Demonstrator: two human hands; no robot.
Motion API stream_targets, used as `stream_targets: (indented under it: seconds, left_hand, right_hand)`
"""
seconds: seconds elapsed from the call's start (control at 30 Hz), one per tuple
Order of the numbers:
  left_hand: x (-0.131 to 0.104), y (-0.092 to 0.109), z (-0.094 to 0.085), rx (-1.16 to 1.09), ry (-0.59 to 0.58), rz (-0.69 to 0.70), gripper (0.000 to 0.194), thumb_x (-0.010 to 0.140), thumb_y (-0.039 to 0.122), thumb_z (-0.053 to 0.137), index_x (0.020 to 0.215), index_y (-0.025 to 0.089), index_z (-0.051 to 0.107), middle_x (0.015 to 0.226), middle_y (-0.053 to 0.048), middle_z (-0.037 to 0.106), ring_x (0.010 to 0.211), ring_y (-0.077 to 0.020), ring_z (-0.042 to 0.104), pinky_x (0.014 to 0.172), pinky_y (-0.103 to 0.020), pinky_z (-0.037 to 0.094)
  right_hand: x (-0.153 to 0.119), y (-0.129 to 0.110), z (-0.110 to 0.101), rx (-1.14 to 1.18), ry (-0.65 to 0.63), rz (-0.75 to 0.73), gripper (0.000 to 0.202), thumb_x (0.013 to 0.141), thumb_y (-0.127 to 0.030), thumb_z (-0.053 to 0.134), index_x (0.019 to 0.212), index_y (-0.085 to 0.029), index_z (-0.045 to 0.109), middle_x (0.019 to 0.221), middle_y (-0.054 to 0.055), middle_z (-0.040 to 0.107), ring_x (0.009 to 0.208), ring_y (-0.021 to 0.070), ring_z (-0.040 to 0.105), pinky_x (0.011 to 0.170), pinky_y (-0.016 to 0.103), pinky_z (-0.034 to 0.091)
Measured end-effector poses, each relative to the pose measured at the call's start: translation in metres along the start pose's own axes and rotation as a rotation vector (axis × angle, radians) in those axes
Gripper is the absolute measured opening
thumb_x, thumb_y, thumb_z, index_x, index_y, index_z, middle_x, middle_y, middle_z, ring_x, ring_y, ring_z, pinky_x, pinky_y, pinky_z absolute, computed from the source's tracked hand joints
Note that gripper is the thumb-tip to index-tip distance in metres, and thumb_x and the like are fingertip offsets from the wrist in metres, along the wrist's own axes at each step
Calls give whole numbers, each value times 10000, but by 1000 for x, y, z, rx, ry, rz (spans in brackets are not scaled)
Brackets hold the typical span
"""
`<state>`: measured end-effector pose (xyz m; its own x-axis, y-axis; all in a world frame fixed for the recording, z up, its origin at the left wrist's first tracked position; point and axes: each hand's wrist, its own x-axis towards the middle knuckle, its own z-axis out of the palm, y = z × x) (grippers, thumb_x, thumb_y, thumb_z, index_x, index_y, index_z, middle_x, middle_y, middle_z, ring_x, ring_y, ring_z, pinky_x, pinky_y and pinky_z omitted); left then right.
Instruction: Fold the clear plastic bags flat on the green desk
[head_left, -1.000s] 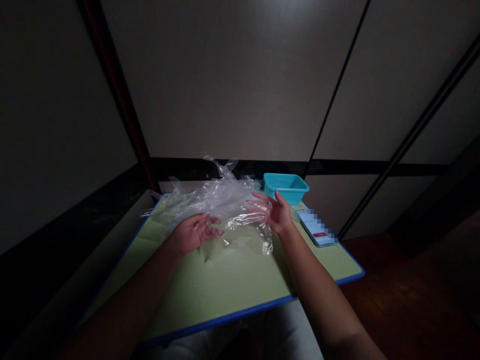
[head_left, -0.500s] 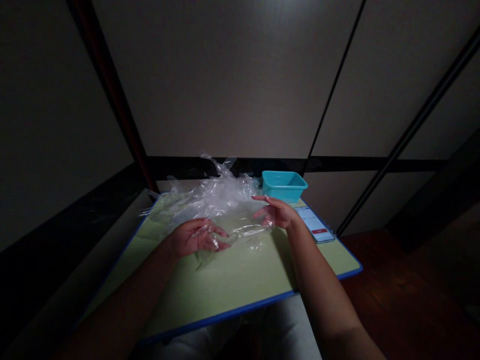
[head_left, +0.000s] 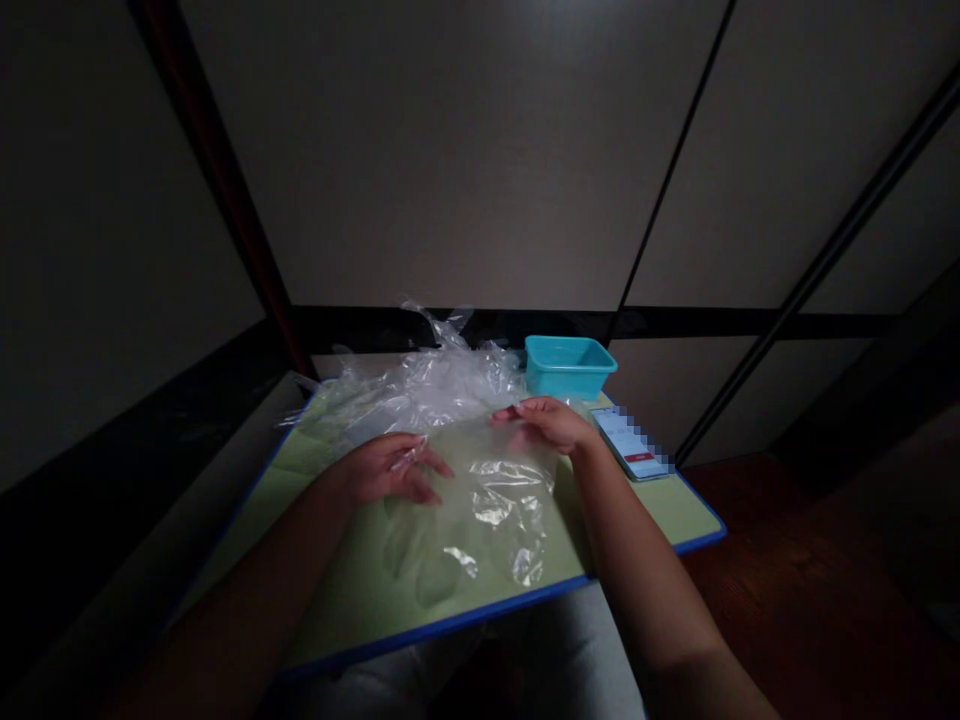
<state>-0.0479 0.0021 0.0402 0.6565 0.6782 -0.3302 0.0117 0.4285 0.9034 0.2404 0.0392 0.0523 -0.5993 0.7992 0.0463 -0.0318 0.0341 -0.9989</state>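
A piece of clear plastic film [head_left: 487, 505] hangs open between my two hands above the table; whether it is a bag or a thin glove I cannot tell. My right hand [head_left: 546, 424] pinches its upper right edge, with some fingers showing through the film. At the upper left edge, my left hand [head_left: 391, 468] has film between thumb and fingers, the other fingers partly spread. The lower end reaches toward the front edge and shows shiny creases. Just behind my hands lies a crumpled heap of similar clear plastic [head_left: 442, 385].
The small table [head_left: 360, 590] has a pale green top and blue rim. A turquoise plastic basket [head_left: 570, 382] stands at its back right. A phone [head_left: 626, 440] with a lit screen lies at the right edge. Panelled cabinet doors [head_left: 465, 180] rise close behind.
The film was bunched up between my hands; now it has dropped open and hangs down toward the front edge. My right fingers have closed in on its top edge.
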Motion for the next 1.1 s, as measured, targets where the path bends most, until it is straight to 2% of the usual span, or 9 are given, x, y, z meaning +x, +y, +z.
stream_targets:
  seconds: [0.17, 0.27, 0.5, 0.6, 0.73, 0.8, 0.87, 1.0, 1.1]
  left_hand:
    - [1, 0, 0, 108, 152, -79, 432, 660, 587, 586, 745, 176, 481, 861, -72, 700, 613, -235, 673, 585, -320, 491]
    - [1, 0, 2, 221, 313, -35, 456, 633, 588, 624, 748, 183, 448, 756, -39, 687, 514, -178, 637, 509, -267, 455]
    - [11, -10, 0, 617, 560, 94, 331, 677, 483, 584, 753, 184, 465, 682, 1, 649, 336, -74, 439, 360, -201, 305]
    - [16, -12, 0, 829, 750, 228, 270, 714, 450, 539, 795, 200, 480, 720, 7, 620, 458, -120, 519, 434, -233, 386]
    - [15, -8, 13, 1150, 977, 565, 252, 746, 374, 539, 930, 205, 510, 937, -39, 593, 848, -199, 577, 750, -316, 460]
    - [13, -8, 25, 1276, 858, 662, 239, 780, 360, 523, 957, 200, 532, 996, -55, 590, 968, -216, 548, 859, -344, 429]
    - [12, -11, 39, 1348, 615, 647, 276, 804, 364, 516, 1021, 197, 550, 1070, -66, 589, 1031, -209, 531, 912, -338, 408]
    - [10, -25, 64, 1486, 305, 475, 596, 785, 517, 533, 1284, 203, 439, 1361, -91, 438, 1272, -241, 352, 1057, -391, 255]
    - [10, -35, 76, 1559, 185, 273, 882, 728, 647, 510, 1411, 165, 230, 1477, -131, 214, 1360, -277, 164, 1089, -477, 127]
  right_hand:
    - [5, 6, -2, -371, 127, 227, 335, 818, -426, 547, 850, -119, 680, 858, 80, 705, 544, 113, 626, 491, 197, 459]
    - [4, 6, -3, -416, 92, 299, 289, 803, -380, 583, 763, -109, 673, 674, 54, 692, 484, 119, 609, 457, 197, 446]
    - [0, 1, -1, -537, -67, 513, 250, 822, -366, 559, 757, -131, 612, 640, 24, 674, 504, 121, 626, 484, 204, 472]
    - [-2, -2, 2, -580, -156, 620, 236, 775, -348, 617, 730, -116, 604, 633, 43, 672, 517, 148, 640, 486, 221, 479]
    - [-6, -5, 3, -678, -215, 711, 241, 780, -347, 615, 845, -115, 610, 623, 59, 674, 535, 181, 651, 501, 254, 492]
    - [-7, -6, 1, -768, -161, 702, 263, 829, -366, 553, 935, -128, 592, 638, 64, 677, 529, 183, 645, 505, 266, 491]
    - [-6, -6, -3, -889, -60, 662, 298, 848, -388, 516, 973, -126, 583, 707, 96, 685, 542, 190, 641, 506, 271, 479]
    - [-2, -9, -7, -1121, 139, 513, 308, 825, -386, 547, 932, -104, 613, 898, 160, 669, 695, 215, 644, 579, 266, 445]
    - [-2, -10, -1, -1187, 146, 397, 297, 795, -412, 585, 877, -131, 638, 839, 106, 675, 694, 188, 625, 591, 239, 412]
